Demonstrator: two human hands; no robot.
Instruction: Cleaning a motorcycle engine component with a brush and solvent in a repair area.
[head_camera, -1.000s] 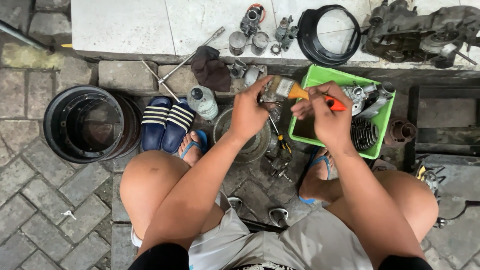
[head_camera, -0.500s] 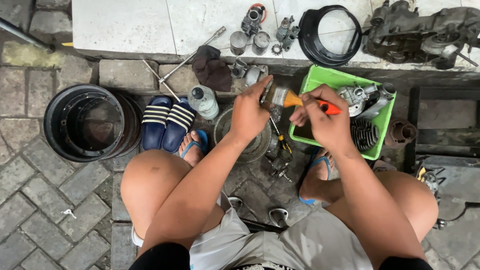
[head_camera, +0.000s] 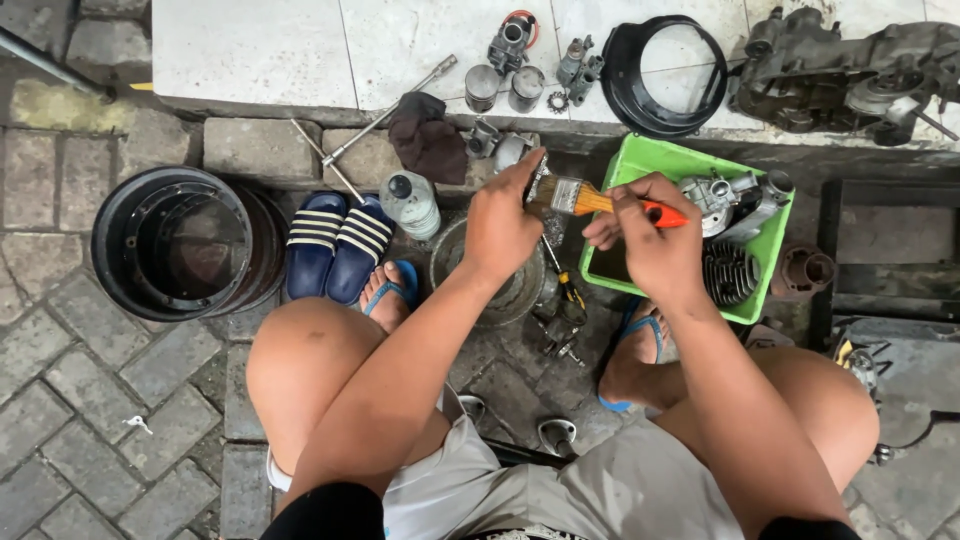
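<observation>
The biggest thing is the pale tiled ledge (head_camera: 300, 50) along the top, at twelve o'clock. On it at two o'clock lies a big grey engine case (head_camera: 850, 70), and beside that a black round ring cover (head_camera: 625, 85). Small metal cups and engine bits (head_camera: 505, 85) sit near the middle of the ledge.

At nine o'clock on the brick ground stands a black round drum (head_camera: 175, 245). Just to its right is a pair of blue sandals with white stripes (head_camera: 340, 245). A clear plastic bottle (head_camera: 410, 205) stands next to them, and a dark rag (head_camera: 428, 145) lies above it on the ledge's edge.

At three o'clock sits a green tray (head_camera: 665, 160) with metal engine parts inside, one with ribs (head_camera: 730, 272).

The person squats with bare knees, feet in blue flip-flops (head_camera: 400, 280).

The two hands are close together near the middle, at about twelve o'clock, over the left edge of the tray. The left hand (head_camera: 500, 225) is closed on a small dark part that is mostly hidden. The right hand (head_camera: 655, 245) is wrapped around a paintbrush (head_camera: 585, 198) with an orange handle. The brush's bristles touch the thing in the left hand.

Under the hands sits a round metal bowl (head_camera: 510, 295).
</observation>
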